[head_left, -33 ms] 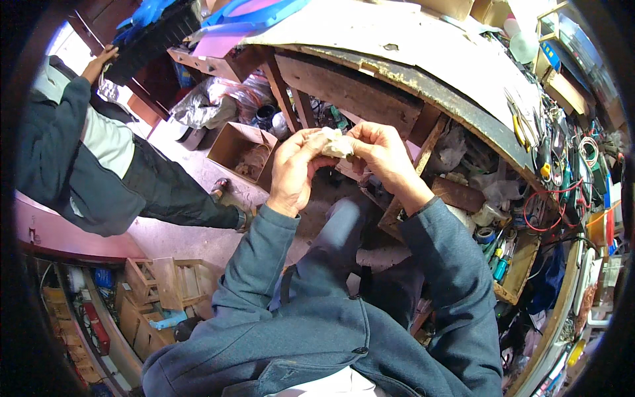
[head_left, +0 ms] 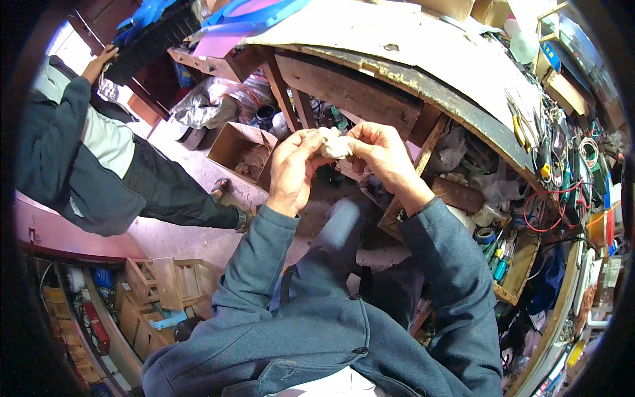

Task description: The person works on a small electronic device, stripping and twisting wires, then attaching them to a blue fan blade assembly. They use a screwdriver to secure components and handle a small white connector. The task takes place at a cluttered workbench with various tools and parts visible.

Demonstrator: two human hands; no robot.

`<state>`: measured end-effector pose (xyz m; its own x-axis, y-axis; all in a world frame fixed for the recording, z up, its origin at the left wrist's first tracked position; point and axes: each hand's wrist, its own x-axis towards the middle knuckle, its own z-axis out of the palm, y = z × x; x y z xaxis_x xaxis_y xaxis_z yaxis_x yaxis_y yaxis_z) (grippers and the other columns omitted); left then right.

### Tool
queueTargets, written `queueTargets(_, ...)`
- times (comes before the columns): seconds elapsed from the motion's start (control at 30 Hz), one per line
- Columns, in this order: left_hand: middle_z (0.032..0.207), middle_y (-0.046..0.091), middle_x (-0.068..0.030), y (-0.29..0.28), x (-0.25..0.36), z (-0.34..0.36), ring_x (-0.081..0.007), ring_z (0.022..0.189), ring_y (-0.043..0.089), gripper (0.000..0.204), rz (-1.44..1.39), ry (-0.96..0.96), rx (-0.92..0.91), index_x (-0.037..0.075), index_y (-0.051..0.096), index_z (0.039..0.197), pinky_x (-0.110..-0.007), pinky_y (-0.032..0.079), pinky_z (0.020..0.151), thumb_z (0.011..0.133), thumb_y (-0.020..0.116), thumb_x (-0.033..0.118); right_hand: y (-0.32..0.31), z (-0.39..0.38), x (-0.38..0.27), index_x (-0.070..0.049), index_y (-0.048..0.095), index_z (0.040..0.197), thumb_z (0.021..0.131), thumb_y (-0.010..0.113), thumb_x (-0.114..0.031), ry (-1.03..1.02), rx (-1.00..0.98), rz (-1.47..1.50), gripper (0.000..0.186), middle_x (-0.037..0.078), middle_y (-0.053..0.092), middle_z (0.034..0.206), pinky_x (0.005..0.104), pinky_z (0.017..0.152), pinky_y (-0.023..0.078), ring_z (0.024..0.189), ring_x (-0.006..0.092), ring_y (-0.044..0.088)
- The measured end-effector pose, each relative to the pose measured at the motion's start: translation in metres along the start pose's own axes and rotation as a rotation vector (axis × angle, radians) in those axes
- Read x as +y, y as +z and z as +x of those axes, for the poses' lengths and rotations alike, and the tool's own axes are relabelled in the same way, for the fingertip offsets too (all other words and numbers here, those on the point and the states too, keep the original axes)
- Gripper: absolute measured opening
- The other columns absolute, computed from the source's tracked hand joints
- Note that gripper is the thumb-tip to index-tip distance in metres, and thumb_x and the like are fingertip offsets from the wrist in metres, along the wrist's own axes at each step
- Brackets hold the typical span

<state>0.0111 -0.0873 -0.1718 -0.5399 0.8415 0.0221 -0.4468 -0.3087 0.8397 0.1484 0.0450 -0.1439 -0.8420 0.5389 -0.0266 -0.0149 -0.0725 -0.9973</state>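
Observation:
Both hands are raised in front of me, near the front of the workbench. Between them is a small, crumpled off-white piece (head_left: 337,145), soft like cloth or paper; I cannot tell which. My left hand (head_left: 292,173) pinches its left side between thumb and fingers. On the other side, my right hand (head_left: 387,160) grips its right end with thumb and bent fingertips. Whether anything is wrapped inside the piece is hidden.
The workbench (head_left: 433,47) curves across the top, with pliers (head_left: 517,126) and tangled wires at its right. An open cardboard box (head_left: 228,142) stands on the floor. At left, a person (head_left: 106,145) holds a black crate (head_left: 155,46). A wooden box of screwdrivers (head_left: 519,264) sits at right.
The crumpled piece has shifted slightly in my fingertips and shows a somewhat different shape. Both hands stay nearly in place.

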Motion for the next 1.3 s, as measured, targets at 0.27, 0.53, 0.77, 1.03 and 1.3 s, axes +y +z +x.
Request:
queueTargets(0.27, 0.091, 0.073, -0.0038, -0.003, -0.003, 0.005, -0.0089, 0.075, 0.065, 0.016, 0.435, 0.25, 0.217, 0.001, 0.072, 0.102, -0.024, 0.053, 0.067, 0.097, 0.069, 0.016, 0.009, 0.002, -0.001, 0.0, 0.068, 0.112, 0.094, 0.071, -0.021, -0.081, 0.021, 0.139, 0.028, 0.002, 0.07, 0.085, 0.0248, 0.063, 0.052, 0.072, 0.0086, 0.064)
queueTargets(0.53, 0.09, 0.074, -0.0059, 0.009, -0.006, 0.0, -0.0092, 0.079, 0.067, 0.022, 0.627, 0.308, 0.126, -0.004, 0.073, 0.105, -0.024, 0.055, 0.07, 0.094, 0.072, 0.015, 0.0, 0.01, 0.025, -0.001, 0.07, 0.102, 0.094, 0.072, -0.017, -0.013, -0.046, 0.122, 0.018, 0.005, 0.072, 0.089, 0.0248, 0.063, 0.053, 0.076, 0.0113, 0.066)
queueTargets(0.77, 0.1, 0.075, -0.0094, -0.002, -0.014, 0.007, -0.0124, 0.086, 0.07, 0.021, 0.37, 0.172, 0.135, -0.004, 0.072, 0.111, -0.025, 0.056, 0.078, 0.096, 0.068, 0.011, 0.002, 0.006, 0.014, 0.001, 0.072, 0.1, 0.088, 0.075, -0.008, 0.045, 0.03, 0.171, 0.015, 0.006, 0.073, 0.087, 0.0268, 0.062, 0.054, 0.072, 0.0126, 0.066)
queueTargets(1.03, 0.091, 0.075, -0.0062, 0.001, -0.003, 0.005, -0.0094, 0.077, 0.068, 0.017, 0.442, 0.203, 0.173, -0.004, 0.074, 0.102, -0.022, 0.054, 0.069, 0.092, 0.074, 0.01, -0.001, 0.004, 0.005, -0.002, 0.069, 0.082, 0.08, 0.084, -0.009, 0.117, 0.053, 0.009, 0.017, 0.006, 0.071, 0.077, 0.0244, 0.057, 0.051, 0.063, 0.0109, 0.065)
queueTargets(1.3, 0.083, 0.074, -0.0044, 0.003, 0.001, 0.004, -0.0077, 0.069, 0.063, 0.015, 0.477, 0.16, 0.196, -0.002, 0.076, 0.097, -0.022, 0.049, 0.062, 0.089, 0.077, 0.01, 0.006, 0.003, 0.01, -0.005, 0.07, 0.087, 0.085, 0.081, -0.018, 0.059, 0.053, 0.139, 0.017, 0.002, 0.07, 0.078, 0.0238, 0.053, 0.048, 0.066, 0.0081, 0.063)
